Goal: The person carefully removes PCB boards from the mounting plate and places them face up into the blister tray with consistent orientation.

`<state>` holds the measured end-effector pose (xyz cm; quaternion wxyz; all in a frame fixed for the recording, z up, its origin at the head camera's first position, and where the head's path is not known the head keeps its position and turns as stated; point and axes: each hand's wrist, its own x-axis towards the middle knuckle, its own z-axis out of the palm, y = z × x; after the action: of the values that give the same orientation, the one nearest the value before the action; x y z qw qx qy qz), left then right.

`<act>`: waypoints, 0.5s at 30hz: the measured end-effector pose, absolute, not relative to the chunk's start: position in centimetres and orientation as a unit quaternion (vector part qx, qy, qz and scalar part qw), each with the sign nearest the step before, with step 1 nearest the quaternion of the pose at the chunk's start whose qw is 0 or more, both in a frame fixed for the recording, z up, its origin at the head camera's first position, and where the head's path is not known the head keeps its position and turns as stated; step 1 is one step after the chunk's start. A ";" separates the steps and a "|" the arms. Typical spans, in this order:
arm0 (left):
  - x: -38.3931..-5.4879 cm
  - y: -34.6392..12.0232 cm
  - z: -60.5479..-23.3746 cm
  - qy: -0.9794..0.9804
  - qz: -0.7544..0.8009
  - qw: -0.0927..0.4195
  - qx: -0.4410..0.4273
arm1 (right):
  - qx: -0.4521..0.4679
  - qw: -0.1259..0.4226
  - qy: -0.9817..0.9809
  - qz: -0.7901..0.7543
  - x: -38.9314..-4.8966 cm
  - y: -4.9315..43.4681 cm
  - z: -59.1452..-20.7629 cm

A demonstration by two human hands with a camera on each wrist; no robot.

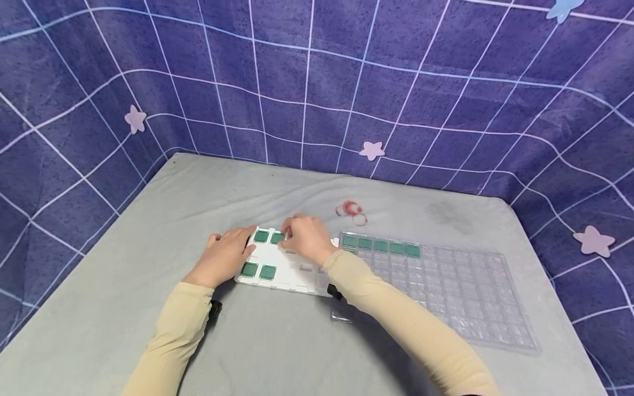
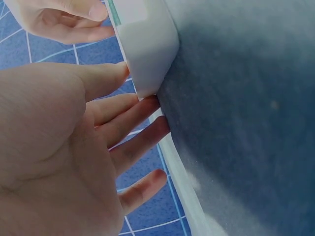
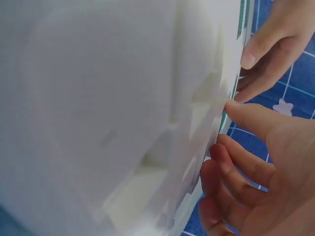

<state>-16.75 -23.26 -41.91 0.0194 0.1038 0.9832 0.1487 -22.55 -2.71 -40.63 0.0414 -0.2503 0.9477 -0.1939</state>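
Note:
A white tray [image 1: 269, 256] lies on the table before me, with green square circuit boards in its left part: one board [image 1: 261, 236] in the back corner and two front boards, the left board [image 1: 249, 269] and the right board [image 1: 268, 272]. My left hand [image 1: 223, 257] holds the tray's left end, thumb at the upper edge and fingertips against the end wall. My right hand [image 1: 308, 240] reaches over the tray and pinches another green circuit board [image 1: 278, 238] at the back row between thumb and index finger. That board sits low, level with its slot.
To the right lies a clear plastic tray [image 1: 465, 291] of many pockets, partly behind my right forearm. Several green boards [image 1: 381, 246] fill the left of its back row. Red ring marks [image 1: 352, 208] stain the grey cloth behind. A blue grid curtain [image 1: 307, 82] closes off the back and sides.

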 end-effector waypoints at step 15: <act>-16.6 -23.2 -41.8 0.984 0.146 0.020 0.100 | -0.265 0.010 0.952 -0.155 -22.3 -3.3 -40.6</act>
<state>-16.58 -23.24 -41.82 0.0197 0.1000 0.9840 0.1460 -22.26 -3.28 -40.55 0.0100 -0.2650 0.9517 -0.1545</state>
